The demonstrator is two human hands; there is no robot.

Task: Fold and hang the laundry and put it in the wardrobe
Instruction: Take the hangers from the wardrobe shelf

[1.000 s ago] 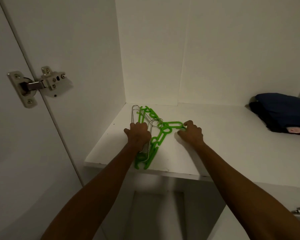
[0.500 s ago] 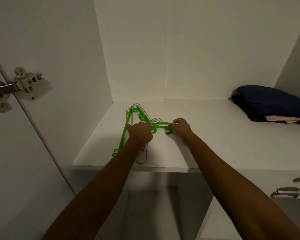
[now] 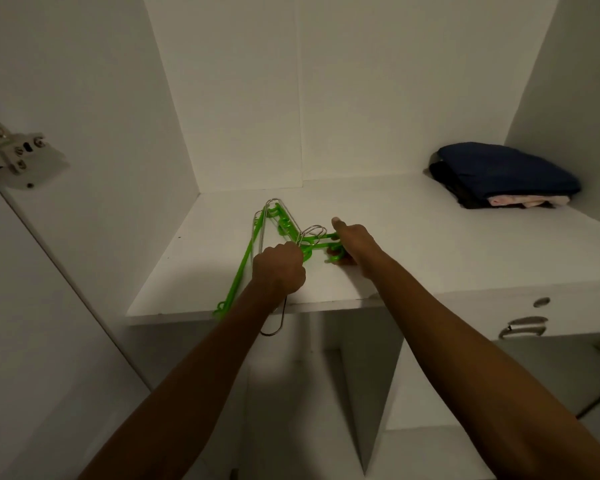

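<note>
Inside a white wardrobe, seen from above and behind two bare forearms reaching forward onto a shelf (image 3: 430, 244).

Left hand (image 3: 279, 268): curled into a fist, knuckles up, fingers pressed together and wrapped round a bundle of hangers where their bars meet. Fingertips hidden beneath the hand.

Bundle of green plastic hangers (image 3: 241, 268) mixed with thin metal wire hangers (image 3: 274, 206), lying flat on the shelf. Beyond the left knuckles, looped ends fanned out toward the back wall. Left of the fist, one long green bar slanting back toward the near shelf edge, its end poking just past the lip. Under the left wrist, a dark wire loop (image 3: 274, 323) hanging down over the shelf front.

Right hand (image 3: 355, 242): just right of the left, back of the hand up, thumb stretched forward and straight. Other fingers curled down under the palm around green hooks (image 3: 335, 256) at the bundle's right side; exact grip under the palm too hidden to tell.

Well right of the right fingers, at the shelf's far right corner: a pile of folded clothes (image 3: 503, 174), dark navy on top, black below, a pale pink layer at the bottom.

Far left of the left hand: a metal door hinge (image 3: 13, 154) on the open wardrobe door. Below and right of the right forearm: a drawer front with a metal handle (image 3: 523, 325).
</note>
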